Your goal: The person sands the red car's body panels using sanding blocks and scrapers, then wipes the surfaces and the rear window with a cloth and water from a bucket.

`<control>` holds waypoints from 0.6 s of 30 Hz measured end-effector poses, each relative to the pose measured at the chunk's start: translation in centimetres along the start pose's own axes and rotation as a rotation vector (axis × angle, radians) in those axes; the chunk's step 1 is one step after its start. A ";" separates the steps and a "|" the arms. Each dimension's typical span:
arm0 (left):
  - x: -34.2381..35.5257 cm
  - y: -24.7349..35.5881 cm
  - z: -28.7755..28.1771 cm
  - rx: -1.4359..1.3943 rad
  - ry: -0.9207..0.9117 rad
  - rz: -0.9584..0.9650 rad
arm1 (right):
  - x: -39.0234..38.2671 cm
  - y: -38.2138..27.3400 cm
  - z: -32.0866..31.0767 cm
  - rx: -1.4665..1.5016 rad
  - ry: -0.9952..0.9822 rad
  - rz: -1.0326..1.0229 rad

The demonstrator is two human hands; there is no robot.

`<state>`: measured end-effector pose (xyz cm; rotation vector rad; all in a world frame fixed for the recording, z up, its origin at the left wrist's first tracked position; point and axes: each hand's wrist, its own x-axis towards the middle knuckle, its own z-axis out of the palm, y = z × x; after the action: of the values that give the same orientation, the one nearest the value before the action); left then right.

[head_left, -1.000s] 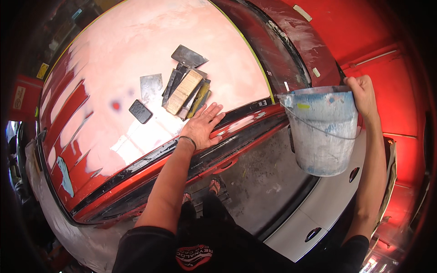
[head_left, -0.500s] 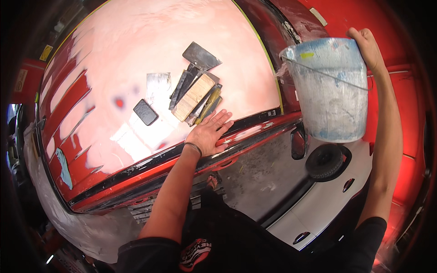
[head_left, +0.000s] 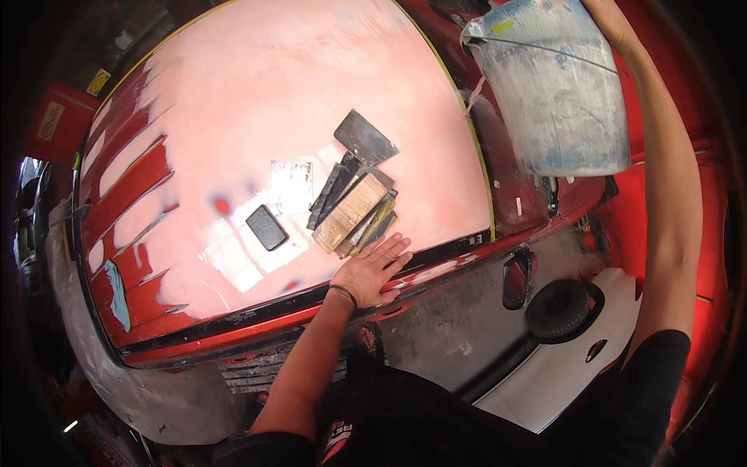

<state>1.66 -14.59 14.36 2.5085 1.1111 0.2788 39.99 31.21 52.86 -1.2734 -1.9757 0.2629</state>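
My left hand [head_left: 372,269] lies flat with spread fingers on the near edge of a pink and red car roof panel [head_left: 233,86]. Just beyond its fingertips is a pile of sanding blocks and flat spreaders, a wooden block [head_left: 350,212] on top and a dark flat plate [head_left: 366,137] at the far end. At the upper right, my raised right hand [head_left: 608,19] grips the upper edge of a paint-smeared bucket [head_left: 556,101] with a wire handle. The bucket's inside is hidden, and the picture's edge cuts off its top.
A black phone-like rectangle [head_left: 267,228] and a pale square sheet [head_left: 291,187] lie left of the pile. A light blue rag [head_left: 117,294] is at the panel's left. Below right, a side mirror [head_left: 517,279] and a tyre [head_left: 559,310] stand near a white car [head_left: 576,366].
My right hand has carried the bucket farther away, past the panel's right side. The whole view has shifted a little. My left hand stays on the panel's edge.
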 end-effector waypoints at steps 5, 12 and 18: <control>-1.1 -0.3 -0.1 -0.018 0.013 -0.041 | -0.3 -11.8 4.2 -0.323 0.109 -0.027; -1.3 -0.4 -0.4 -0.010 0.017 -0.047 | 1.1 -13.2 5.0 -0.215 0.141 0.045; -1.1 -0.2 -0.6 -0.019 -0.006 -0.050 | -1.1 -10.1 4.6 -0.292 0.127 0.094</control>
<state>0.60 -15.09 14.78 2.4600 1.1617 0.2667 30.03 26.44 54.54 -1.5303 -1.8960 -0.0640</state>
